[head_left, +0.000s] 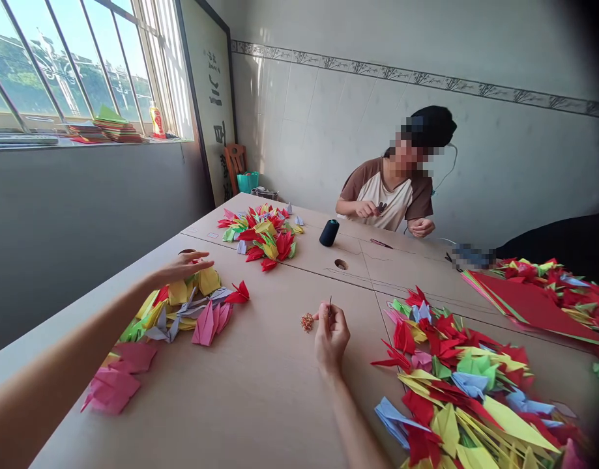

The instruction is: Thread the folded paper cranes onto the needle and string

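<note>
My left hand [184,266] hovers over the left pile of folded paper cranes [182,306], fingers stretched out and holding nothing that I can see. Yellow, grey, red, green and pink pieces make up this pile. Near the middle of the table, my right hand [332,331] is closed in a pinch on a thin needle [330,303] that points upward. Just left of those fingers lies a small heap of orange and white beads [306,322]. Pink folded papers [114,384] rest below my left forearm.
Across the table [260,391] sits a person [387,189], hands raised near its edge. A dark thread spool [329,232] stands near a round hole [341,264]. More folded cranes [264,234] lie at the back, others [470,384] at right, beside red paper sheets [528,303].
</note>
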### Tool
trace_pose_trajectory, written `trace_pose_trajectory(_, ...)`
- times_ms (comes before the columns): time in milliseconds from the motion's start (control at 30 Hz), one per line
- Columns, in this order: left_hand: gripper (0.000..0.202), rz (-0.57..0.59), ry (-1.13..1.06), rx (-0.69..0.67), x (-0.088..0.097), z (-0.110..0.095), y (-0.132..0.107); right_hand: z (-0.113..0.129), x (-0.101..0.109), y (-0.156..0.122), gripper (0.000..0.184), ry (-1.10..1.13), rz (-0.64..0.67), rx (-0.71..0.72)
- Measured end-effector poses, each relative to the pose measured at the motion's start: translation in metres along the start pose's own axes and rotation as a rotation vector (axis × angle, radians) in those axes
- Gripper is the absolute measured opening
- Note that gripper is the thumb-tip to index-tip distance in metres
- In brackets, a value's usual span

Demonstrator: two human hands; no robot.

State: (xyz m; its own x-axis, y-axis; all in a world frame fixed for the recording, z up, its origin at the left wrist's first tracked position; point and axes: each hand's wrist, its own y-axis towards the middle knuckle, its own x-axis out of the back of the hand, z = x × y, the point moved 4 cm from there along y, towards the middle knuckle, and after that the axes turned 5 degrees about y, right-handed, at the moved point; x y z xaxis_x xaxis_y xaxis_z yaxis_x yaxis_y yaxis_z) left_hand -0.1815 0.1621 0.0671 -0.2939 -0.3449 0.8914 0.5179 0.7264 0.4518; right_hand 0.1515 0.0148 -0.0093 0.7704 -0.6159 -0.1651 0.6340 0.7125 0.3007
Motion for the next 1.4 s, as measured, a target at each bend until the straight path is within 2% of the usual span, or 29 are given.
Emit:
trace_pose_trajectory(67,0.055,0.073,-0.036,0.059,-0.001,0.005,0.002,0.0,0.0,0.0,0.027,-0.003,0.002,-0.003)
trace_pose_trajectory(233,0.052,0.185,-0.144,0.058,0.0,0.011,0.005,0.002,0.0,0.001,0.025,-0.027,-0.005,0.002)
trace_pose_trajectory(333,0.054,0.14,-0.136,0.051,0.001,0.014,0.005,0.004,0.001,0.001,0.026,-0.043,-0.01,0.015)
trace_pose_trajectory(467,0.052,0.06,-0.07,-0.072,0.001,0.012,0.003,0.004,0.001,0.001,0.022,-0.022,0.004,0.025)
trace_pose_trajectory(600,0.05,0.022,-0.035,-0.078,0.003,0.013,0.002,0.003,0.001,0.002,0.023,-0.018,-0.005,0.016)
trace_pose_trajectory(833,0.045,0.081,0.031,-0.158,0.004,0.008,-0.001,0.002,0.001,0.002,0.027,-0.033,0.002,0.008)
trace_pose_trajectory(1033,0.042,0.051,0.185,-0.274,-0.014,0.0,-0.004,0.001,0.002,0.003,0.024,-0.02,-0.015,0.026)
trace_pose_trajectory(1167,0.032,0.128,0.219,-0.265,-0.02,-0.003,-0.001,0.003,0.001,0.003,0.023,-0.005,-0.015,0.037)
trace_pose_trajectory(1267,0.03,0.182,0.206,-0.23,-0.014,-0.004,0.002,0.003,0.001,0.004,0.023,0.002,-0.008,0.019)
trace_pose_trajectory(1400,0.034,0.145,0.199,-0.194,0.008,-0.002,0.011,0.0,0.001,0.004,0.024,0.011,-0.016,0.006)
